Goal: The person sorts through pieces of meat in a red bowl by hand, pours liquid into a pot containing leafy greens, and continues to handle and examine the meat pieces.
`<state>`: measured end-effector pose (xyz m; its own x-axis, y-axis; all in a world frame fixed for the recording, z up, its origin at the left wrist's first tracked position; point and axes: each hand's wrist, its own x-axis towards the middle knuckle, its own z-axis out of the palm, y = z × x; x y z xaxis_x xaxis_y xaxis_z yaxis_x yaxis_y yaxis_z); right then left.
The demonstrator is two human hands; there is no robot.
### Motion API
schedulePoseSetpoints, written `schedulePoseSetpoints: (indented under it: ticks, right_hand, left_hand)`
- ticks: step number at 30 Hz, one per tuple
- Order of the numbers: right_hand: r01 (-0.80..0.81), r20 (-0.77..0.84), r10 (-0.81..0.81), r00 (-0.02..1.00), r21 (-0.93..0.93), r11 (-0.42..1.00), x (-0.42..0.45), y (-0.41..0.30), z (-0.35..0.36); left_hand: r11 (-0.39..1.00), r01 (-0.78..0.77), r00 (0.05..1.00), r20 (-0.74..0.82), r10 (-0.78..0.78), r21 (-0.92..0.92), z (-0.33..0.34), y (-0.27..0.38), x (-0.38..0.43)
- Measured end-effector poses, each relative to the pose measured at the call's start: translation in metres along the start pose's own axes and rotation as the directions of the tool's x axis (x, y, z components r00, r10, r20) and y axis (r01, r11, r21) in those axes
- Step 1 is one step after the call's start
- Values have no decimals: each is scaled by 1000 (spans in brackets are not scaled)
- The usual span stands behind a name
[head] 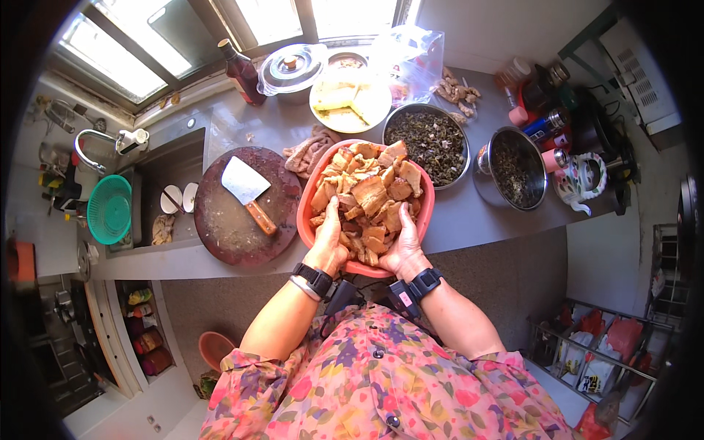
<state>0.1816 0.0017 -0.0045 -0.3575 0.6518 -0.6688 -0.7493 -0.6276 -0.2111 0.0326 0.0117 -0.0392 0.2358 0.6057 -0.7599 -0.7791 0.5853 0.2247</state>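
A red plastic basin (306,214) heaped with sliced, browned meat (369,195) is at the counter's front edge. My left hand (329,237) grips its near left side, thumb over the rim against the slices. On the near right side my right hand (406,242) holds it the same way; the fingers of both are hidden below. Left of the basin lies a round chopping board (220,231) with a wooden-handled cleaver (246,184) on it. A metal bowl of dark chopped greens (426,140) stands behind the basin to the right, and a crumpled cloth (311,151) lies behind it to the left.
A deep metal pot (509,168) and a floral teapot (577,179) stand at the right. Behind are a divided plate (350,104), a lidded pot (291,69), a sauce bottle (242,74) and a plastic bag (410,66). The sink (165,165) and green basket (109,209) are left.
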Motion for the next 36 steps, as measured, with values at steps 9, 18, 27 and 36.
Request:
schedulePoseSetpoints:
  ticks: [9, 18, 27, 36]
  right_hand:
    - [55, 13, -56, 998, 53, 997, 2, 9, -2]
    - [-3, 63, -1, 998, 68, 998, 7, 7, -10]
    - [-55, -4, 55, 998, 44, 997, -19, -10, 13]
    - [-54, -13, 55, 998, 34, 998, -30, -32, 25]
  left_hand:
    - [996, -82, 997, 1, 82, 24, 1, -9, 7]
    - [996, -81, 996, 25, 81, -34, 6, -11, 4]
    - [995, 46, 999, 30, -43, -94, 21, -14, -28]
    - [979, -142, 965, 200, 169, -144, 30, -10, -26]
